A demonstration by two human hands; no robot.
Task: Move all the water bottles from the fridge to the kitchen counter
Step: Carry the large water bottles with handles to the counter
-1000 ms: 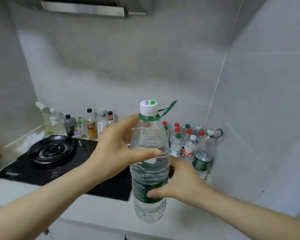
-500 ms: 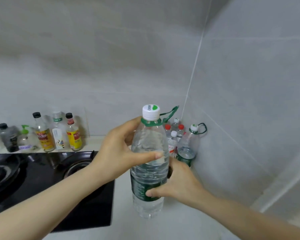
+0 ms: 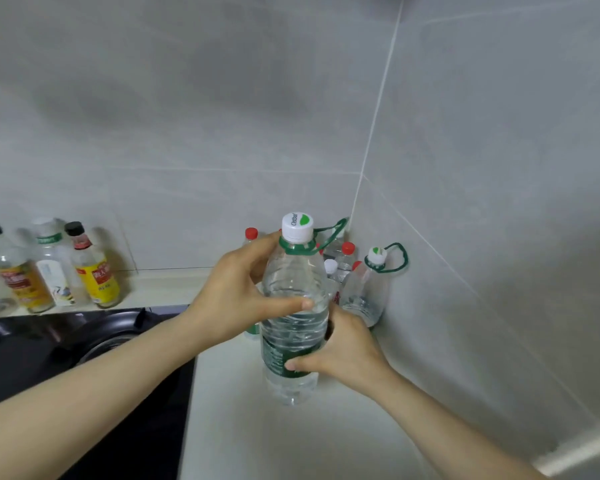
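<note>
While both hands hold it upright, the big water bottle (image 3: 293, 271) hangs low over the pale bench (image 3: 291, 445); whether its base touches cannot be told. The left hand (image 3: 236, 296) wraps the upper body and the right hand (image 3: 350, 351) the green label, each grip closed round the bottle. More water bottles (image 3: 364, 289) crowd the tiled corner just behind it. Sauce bottles (image 3: 94, 271) stand behind the black stove (image 3: 84, 358).

- Lower centre: bare strip of counter (image 3: 291, 445), open from the bottom edge.
- Centre: held large water bottle (image 3: 298, 268) blocks the way to the corner.
- Corner: cluster of water bottles (image 3: 364, 292) crowds against the tiled wall (image 3: 499, 271).
- Left: gas hob (image 3: 84, 358), sauce bottles (image 3: 94, 271) behind.
</note>
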